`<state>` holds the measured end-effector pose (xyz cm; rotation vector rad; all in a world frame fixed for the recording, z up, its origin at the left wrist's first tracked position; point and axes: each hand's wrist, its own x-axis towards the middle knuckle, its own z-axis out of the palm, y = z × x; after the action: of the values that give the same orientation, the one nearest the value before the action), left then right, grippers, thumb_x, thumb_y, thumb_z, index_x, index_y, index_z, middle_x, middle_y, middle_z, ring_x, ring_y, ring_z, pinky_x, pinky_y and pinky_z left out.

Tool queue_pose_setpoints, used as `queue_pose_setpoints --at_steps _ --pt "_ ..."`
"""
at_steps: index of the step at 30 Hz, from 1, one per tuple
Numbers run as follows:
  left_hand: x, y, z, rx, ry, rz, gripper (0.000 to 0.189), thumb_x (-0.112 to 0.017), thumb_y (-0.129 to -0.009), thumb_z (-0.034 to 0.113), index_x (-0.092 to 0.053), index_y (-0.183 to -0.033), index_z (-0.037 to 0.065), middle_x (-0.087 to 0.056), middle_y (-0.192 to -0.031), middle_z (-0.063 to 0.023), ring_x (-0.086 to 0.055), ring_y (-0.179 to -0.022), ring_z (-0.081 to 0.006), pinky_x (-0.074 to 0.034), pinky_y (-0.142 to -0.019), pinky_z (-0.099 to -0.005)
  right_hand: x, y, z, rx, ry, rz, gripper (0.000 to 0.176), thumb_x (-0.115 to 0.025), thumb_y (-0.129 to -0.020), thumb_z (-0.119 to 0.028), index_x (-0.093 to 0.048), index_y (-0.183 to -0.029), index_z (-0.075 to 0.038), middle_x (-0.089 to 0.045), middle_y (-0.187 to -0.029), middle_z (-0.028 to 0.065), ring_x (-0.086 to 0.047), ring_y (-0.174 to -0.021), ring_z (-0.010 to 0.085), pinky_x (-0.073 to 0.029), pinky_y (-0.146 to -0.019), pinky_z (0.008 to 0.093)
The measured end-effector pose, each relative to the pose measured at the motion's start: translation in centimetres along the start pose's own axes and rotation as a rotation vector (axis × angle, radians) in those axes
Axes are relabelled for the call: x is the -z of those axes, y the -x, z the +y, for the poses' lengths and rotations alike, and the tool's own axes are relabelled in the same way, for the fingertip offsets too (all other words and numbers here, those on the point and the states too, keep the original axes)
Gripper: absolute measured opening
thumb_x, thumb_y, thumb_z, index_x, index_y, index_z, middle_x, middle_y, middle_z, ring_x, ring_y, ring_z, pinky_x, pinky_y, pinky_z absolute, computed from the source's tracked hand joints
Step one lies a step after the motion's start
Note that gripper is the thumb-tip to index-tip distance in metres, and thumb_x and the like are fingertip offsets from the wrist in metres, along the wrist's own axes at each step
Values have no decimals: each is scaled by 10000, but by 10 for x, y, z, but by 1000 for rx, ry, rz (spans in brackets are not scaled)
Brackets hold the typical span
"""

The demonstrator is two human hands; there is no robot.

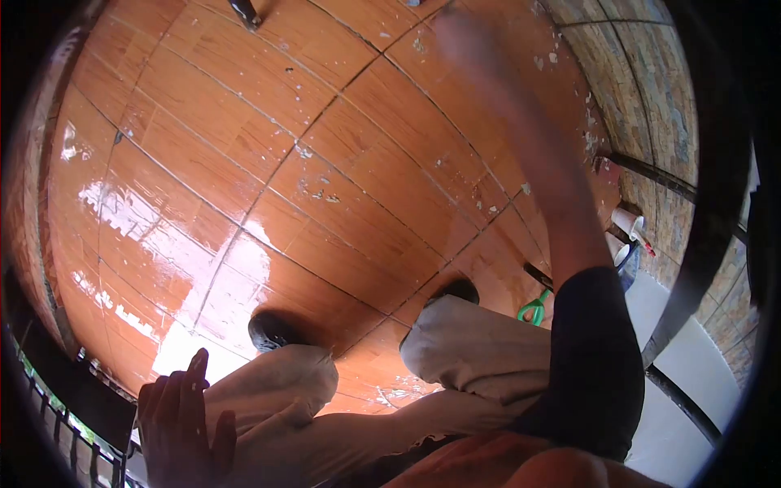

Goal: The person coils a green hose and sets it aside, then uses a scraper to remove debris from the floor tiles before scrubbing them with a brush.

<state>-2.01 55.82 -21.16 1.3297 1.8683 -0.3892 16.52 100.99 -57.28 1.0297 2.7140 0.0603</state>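
My left hand (pixel 185 427) is at the lower left beside my left knee, with its fingers stretched out and nothing held. My right arm reaches far forward over the tiled floor (pixel 366 138). At its end, my right hand (pixel 465 39) is smeared by motion, so its fingers and anything in them cannot be made out. Pale flakes (pixel 325 195) lie scattered on the wood-patterned tiles. A small bluish thing (pixel 413 2) shows at the top edge near my right hand, cut off by the frame.
Right of my knee, a green handle (pixel 533 309) lies on the floor. Beyond it, a white cup (pixel 628 221) lies near the stone-patterned wall (pixel 643 98). A dark leg (pixel 244 12) stands at the top left. Dark bars (pixel 667 179) cross the right side.
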Motion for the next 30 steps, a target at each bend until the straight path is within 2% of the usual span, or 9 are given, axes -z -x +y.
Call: queue_pose_setpoints --at_steps 2,4,8,12,17,19,23,27,30 --pt "-3 3 -3 -46 -17 44 555 -562 -935 292 -475 -1373 -39 -594 -996 -168 -552 -895 -318 -414 -849 -475 23 57 -83 174 213 -61 233 -626 -835 -90 -671 -1039 13 -710 -929 165 -704 -860 324 -562 -692 510" --pt "-1 0 -2 -86 -52 52 551 -557 -943 298 -472 -1384 -19 -602 -988 -158 -564 -897 -307 -420 -840 -465 -11 85 -134 151 182 266 271 -633 -824 -77 -658 -1077 16 -700 -907 197 -700 -877 335 -559 -686 512" --pt "-4 5 -8 -128 8 -5 581 -573 -931 336 -476 -1382 -18 -610 -974 -144 -580 -884 -312 -426 -823 -456 0 31 -67 84 223 201 216 -545 -887 -83 -651 -1056 1 -701 -885 188 -709 -801 306 -557 -668 477" --pt "-8 13 -16 -191 3 0 580 -594 -919 324 -486 -1379 -14 -606 -977 -134 -581 -891 -297 -427 -833 -438 25 -45 42 -374 -114 13 269 -452 -1001 -151 -650 -1043 28 -670 -952 207 -668 -865 300 -538 -721 448" --pt "-6 23 -28 -208 -11 68 565 -589 -922 314 -493 -1366 -23 -602 -978 -133 -574 -910 -294 -421 -842 -436 48 3 -92 78 97 -10 267 -534 -939 -150 -585 -1142 16 -698 -1037 189 -702 -962 336 -559 -797 511" --pt "-4 24 -32 -203 2 88 559 -583 -927 311 -493 -1363 -27 -601 -978 -133 -571 -914 -294 -420 -846 -436 3 33 -148 260 325 373 283 -568 -899 -122 -619 -1117 52 -715 -1055 158 -707 -945 317 -537 -791 548" --pt "-8 31 -39 -185 6 41 551 -581 -929 304 -495 -1358 -30 -607 -975 -135 -581 -889 -293 -429 -834 -433 22 -5 -119 72 194 10 329 -539 -921 -123 -581 -1231 -20 -712 -1011 178 -707 -935 338 -542 -814 531" --pt "-17 36 -46 -213 6 83 557 -586 -924 307 -495 -1356 -33 -609 -961 -142 -586 -855 -297 -434 -811 -437 28 -76 -28 -332 -130 195 252 -501 -983 -155 -662 -1080 13 -684 -1012 212 -680 -906 299 -553 -716 441" --pt "-15 37 -51 -198 65 66 565 -597 -916 294 -487 -1361 -37 -609 -962 -144 -585 -852 -297 -434 -809 -440 54 -66 -86 -41 72 21 242 -532 -915 -158 -709 -1024 -35 -733 -938 125 -720 -837 296 -554 -668 460"
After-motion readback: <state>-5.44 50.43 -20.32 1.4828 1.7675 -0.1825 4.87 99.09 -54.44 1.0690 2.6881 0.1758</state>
